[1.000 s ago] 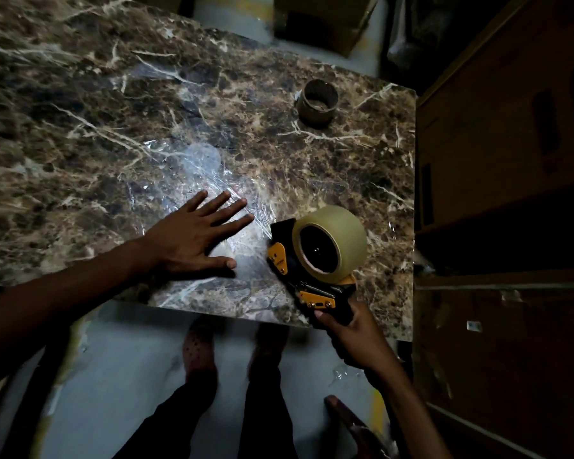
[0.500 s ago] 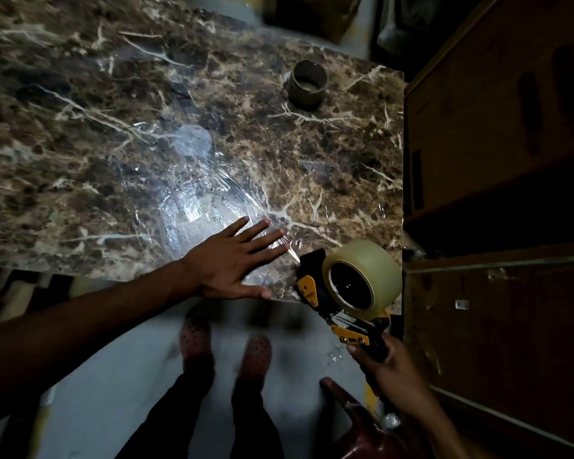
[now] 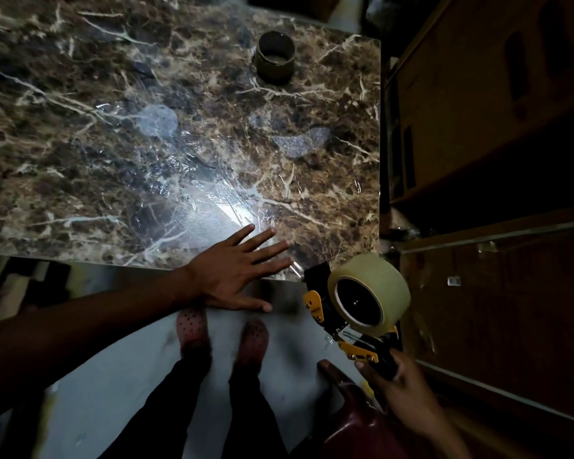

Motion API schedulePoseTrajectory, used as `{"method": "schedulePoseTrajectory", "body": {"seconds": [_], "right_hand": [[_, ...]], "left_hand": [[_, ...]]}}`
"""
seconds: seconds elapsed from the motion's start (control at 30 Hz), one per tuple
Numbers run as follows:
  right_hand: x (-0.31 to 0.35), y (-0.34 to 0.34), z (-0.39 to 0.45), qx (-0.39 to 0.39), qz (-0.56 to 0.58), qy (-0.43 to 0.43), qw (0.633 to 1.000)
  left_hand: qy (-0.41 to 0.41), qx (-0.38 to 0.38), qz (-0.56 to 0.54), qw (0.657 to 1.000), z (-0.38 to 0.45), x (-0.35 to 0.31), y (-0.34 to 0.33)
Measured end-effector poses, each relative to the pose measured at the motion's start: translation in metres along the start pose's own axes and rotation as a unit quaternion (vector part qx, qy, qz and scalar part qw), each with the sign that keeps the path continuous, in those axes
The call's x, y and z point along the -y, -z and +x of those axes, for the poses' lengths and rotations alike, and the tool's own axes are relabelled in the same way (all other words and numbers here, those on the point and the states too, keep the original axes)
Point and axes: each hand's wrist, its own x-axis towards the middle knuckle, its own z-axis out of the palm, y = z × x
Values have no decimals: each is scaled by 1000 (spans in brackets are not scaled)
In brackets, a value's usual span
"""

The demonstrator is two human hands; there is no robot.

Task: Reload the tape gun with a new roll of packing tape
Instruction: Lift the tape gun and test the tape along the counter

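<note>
Clear tape roll [image 3: 375, 286] now sits loaded on the tape gun [image 3: 342, 323] my right hand [image 3: 405, 389] grips, pulled off the table [image 3: 80, 127] edge at lower right, while my left hand [image 3: 232, 273], spread flat, presses the strip down.

- We saw the empty core [image 3: 275, 58] standing on the worktop [image 3: 80, 127] near its far right corner.
- Our left hand [image 3: 236, 273] lay flat over the near edge, fingers on the worktop, thumb past it.
- Just right of it, off the near right corner, our right hand [image 3: 401, 389] gripped the tape gun [image 3: 342, 329], the new roll [image 3: 370, 291] mounted on it.
- Our feet [image 3: 222, 329] stood on the floor below the edge.
</note>
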Motion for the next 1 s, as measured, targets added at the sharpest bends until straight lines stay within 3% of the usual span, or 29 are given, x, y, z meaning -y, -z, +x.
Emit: {"method": "schedulePoseTrajectory", "body": {"seconds": [0.57, 0.8, 1.0], "right_hand": [[-57, 19, -20, -88, 31, -70, 993], [-92, -1, -15, -120, -98, -43, 987], [-119, -29, 9, -113, -119, -48, 985]], "left_hand": [[-29, -24, 12, 999, 12, -35, -13], [-34, -27, 11, 999, 12, -35, -11], [-31, -26, 19, 999, 13, -35, -12]]}}
